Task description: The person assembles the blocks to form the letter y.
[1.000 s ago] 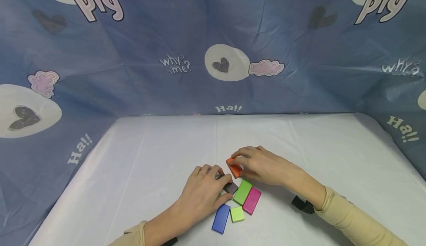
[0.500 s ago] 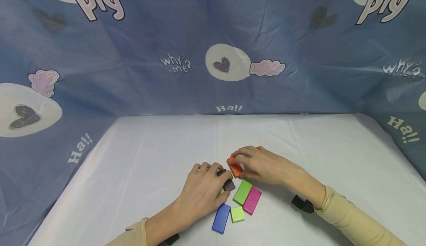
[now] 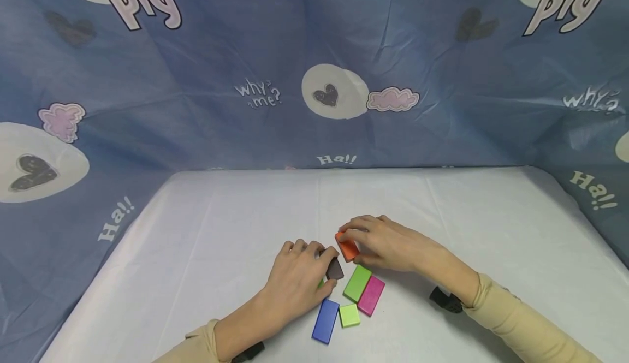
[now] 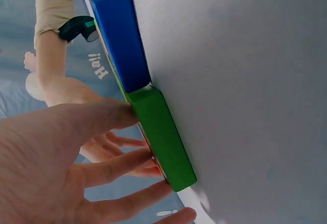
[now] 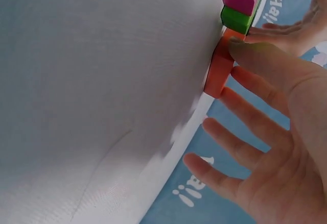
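My left hand [image 3: 298, 277] pinches a dark grey-brown block [image 3: 335, 269] between thumb and index finger. Under that hand lies a green block, mostly covered from above; in the left wrist view this green block [image 4: 161, 137] stands end to end with a blue block [image 4: 120, 35] and hides the dark one. Just beyond, my right hand [image 3: 385, 244] holds an orange block [image 3: 348, 247] between thumb and fingers. The right wrist view shows the thumb on the orange block's [image 5: 222, 63] face, its end close to a second green block [image 5: 237, 19].
Nearer the body, the second green block [image 3: 357, 283] lies against a magenta block [image 3: 371, 296]. A small lime square block [image 3: 349, 315] sits beside the blue block [image 3: 326, 321]. White cloth [image 3: 236, 215] covers the table; a printed blue curtain [image 3: 245, 134] hangs behind.
The dark block has turned and shifted left with my left hand, away from the second green block. My right hand and the orange block have hardly moved.
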Demonstrator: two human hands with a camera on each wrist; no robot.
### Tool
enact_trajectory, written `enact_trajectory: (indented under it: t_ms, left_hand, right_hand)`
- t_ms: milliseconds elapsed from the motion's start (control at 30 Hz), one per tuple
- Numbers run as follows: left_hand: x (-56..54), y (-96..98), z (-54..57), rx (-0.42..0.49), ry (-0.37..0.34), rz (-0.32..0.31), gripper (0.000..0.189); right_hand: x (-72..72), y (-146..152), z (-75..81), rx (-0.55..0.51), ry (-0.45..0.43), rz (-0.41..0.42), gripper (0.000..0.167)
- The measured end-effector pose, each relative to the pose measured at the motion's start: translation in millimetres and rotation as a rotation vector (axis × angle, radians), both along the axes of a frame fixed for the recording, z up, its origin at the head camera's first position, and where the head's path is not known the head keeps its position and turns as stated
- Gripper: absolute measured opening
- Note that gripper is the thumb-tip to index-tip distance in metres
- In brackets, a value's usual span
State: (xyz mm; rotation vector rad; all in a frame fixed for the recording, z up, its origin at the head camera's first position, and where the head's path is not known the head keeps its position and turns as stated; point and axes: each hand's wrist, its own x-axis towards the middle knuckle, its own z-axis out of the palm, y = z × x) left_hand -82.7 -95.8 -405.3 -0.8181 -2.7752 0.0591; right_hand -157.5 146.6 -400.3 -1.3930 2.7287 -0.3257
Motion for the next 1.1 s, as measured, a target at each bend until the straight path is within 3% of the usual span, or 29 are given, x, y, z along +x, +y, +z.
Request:
enact_trajectory:
  t_ms: [433, 900, 1100]
  left_hand:
    - [-4.4, 0.4, 3.9, -0.005, 0.025, 0.006, 0.049]
    - [-13.7, -0.6, 4.6, -0.008, -0.084, 0.006, 0.052]
    - [-19.0, -2.7, 5.2, 0.001, -0.141, 0.046, 0.056]
  right_hand:
    - [-1.6, -3, -1.3, -0.011, 0.006, -0.003, 0.05]
    - [-5.3, -1, -2.2, 0.0, -0.036, -0.011, 0.049]
    - [-13.4, 4, 0.1, -0.014, -0.018, -0.016, 0.047]
